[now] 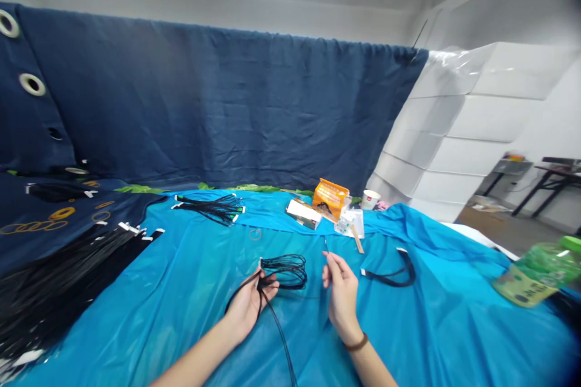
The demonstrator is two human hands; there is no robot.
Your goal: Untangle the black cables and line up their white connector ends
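My left hand (251, 300) is closed on a coil of thin black cable (285, 270) that lies on the bright blue sheet (190, 290); a loose strand runs from the hand back toward me. My right hand (341, 288) is raised just right of the coil, fingers pinched on a small thin piece near the cable's end, too small to name. A curved black cable (396, 275) with white ends lies to the right of that hand.
A big pile of black cables (59, 278) covers the left side, and a smaller bundle (213, 207) lies farther back. An orange box (330, 196), white box (303, 213), plastic bags and paper cup (370, 198) sit at the back. A green bottle (538, 271) lies at right.
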